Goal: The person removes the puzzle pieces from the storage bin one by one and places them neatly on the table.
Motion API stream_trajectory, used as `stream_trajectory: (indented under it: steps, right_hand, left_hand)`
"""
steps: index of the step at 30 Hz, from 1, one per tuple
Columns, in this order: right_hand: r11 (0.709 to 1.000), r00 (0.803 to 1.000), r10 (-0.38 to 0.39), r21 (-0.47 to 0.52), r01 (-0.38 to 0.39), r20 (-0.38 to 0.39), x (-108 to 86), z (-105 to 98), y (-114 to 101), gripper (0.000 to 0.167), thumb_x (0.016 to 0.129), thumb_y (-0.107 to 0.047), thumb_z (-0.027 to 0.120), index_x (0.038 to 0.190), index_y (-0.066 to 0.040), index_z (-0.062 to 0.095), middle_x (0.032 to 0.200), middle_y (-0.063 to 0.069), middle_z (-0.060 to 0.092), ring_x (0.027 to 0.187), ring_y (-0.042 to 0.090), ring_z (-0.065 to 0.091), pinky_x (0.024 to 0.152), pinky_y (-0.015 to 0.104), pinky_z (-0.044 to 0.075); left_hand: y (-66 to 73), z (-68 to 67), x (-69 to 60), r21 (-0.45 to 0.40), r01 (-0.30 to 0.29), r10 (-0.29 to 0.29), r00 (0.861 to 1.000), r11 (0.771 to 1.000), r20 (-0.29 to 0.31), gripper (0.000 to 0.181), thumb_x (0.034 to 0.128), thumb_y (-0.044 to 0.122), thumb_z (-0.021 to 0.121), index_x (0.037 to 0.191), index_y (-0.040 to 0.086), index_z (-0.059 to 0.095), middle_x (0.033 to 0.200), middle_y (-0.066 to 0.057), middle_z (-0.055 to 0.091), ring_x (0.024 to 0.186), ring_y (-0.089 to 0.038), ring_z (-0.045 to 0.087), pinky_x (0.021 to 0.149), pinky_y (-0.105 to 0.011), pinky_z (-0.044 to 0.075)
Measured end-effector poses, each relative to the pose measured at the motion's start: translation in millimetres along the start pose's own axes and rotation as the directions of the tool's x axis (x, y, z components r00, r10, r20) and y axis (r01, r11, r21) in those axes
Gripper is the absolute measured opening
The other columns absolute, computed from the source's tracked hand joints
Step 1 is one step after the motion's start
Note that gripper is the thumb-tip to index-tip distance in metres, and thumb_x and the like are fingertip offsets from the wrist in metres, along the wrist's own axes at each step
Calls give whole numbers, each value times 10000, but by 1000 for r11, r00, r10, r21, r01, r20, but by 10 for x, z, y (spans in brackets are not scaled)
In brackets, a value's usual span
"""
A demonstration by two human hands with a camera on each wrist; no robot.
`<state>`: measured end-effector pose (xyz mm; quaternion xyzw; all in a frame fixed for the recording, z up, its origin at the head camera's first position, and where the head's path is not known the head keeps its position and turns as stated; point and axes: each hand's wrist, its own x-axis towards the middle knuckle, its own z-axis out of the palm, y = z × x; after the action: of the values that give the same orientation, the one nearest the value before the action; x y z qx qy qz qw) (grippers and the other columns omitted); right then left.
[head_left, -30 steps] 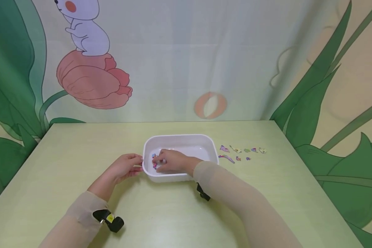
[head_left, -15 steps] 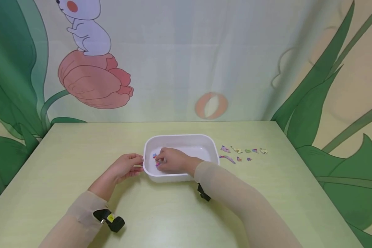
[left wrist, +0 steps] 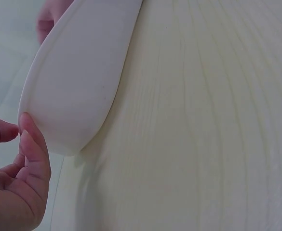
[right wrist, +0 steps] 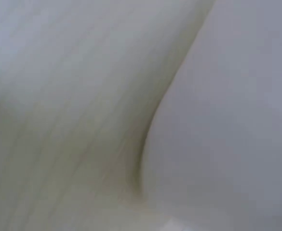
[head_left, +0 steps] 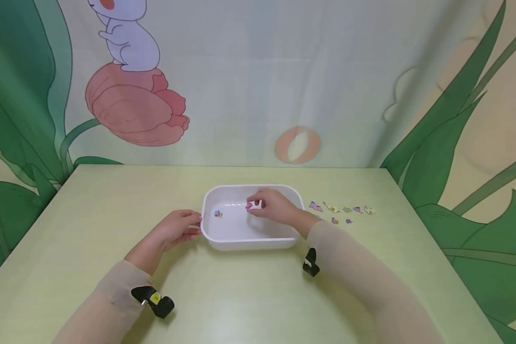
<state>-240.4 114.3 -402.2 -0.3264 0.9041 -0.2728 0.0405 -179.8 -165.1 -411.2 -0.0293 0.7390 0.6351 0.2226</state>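
Observation:
A white plastic tray (head_left: 241, 244) with rounded corners stands on the table. My left hand (head_left: 175, 230) grips its left end; in the left wrist view that hand's fingertips (left wrist: 32, 127) meet the rim from the outside. Over the tray's inside, my right hand (head_left: 277, 206) pinches a small pink flat piece (head_left: 249, 206) between thumb and fingers. One small blue and orange flat piece (head_left: 218, 214) lies on the tray floor at the left. The right wrist view is blurred and has only the tray's outer wall (right wrist: 222, 130) and tabletop; the hand is outside it.
Several small colourful flat pieces, such as a purple one (head_left: 315, 206) and a pale one (head_left: 369, 210), lie in rows right of the tray. My right forearm partly covers the lower row. A printed curtain (head_left: 223, 95) hangs behind the table (head_left: 241, 296).
My right hand has picked up the pink piece from the tray's left end and carried it up and right. The left hand stays at the tray's end. The head view has shifted slightly.

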Motion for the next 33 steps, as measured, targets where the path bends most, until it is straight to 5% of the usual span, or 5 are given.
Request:
stream_trajectory:
  steps: [13, 25, 33]
  right_hand:
    - [997, 996, 52, 62, -48, -67, -444, -356, 224, 292, 805, -129, 729, 1066, -9, 679, 834, 14, 576, 691, 144, 496, 612, 248, 454]
    - [976, 975, 198, 115, -186, -105, -795, -526, 375, 334, 809, -132, 729, 1116, -15, 667, 832, 26, 563, 715, 193, 482, 572, 257, 426]
    - [975, 966, 217, 83, -207, -142, -939, -565, 491, 329, 819, -132, 718, 1112, 6, 661, 840, 44, 569, 707, 172, 480, 570, 242, 424]
  left_hand:
    - [45, -8, -21, 0, 17, -17, 1000, 1000, -3, 349, 965, 175, 507, 1190, -91, 484, 1073, -186, 571, 797, -160, 612, 728, -271, 528]
    - [32, -9, -13, -12, 19, -19, 1000, 1000, 5, 366, 962, 181, 514, 1196, -98, 476, 1031, -153, 586, 783, -144, 614, 688, -245, 524]
    - [32, -12, -15, -16, 22, -22, 1000, 1000, 7, 369, 964, 175, 509, 1200, -105, 472, 1049, -174, 578, 781, -144, 611, 689, -240, 523]
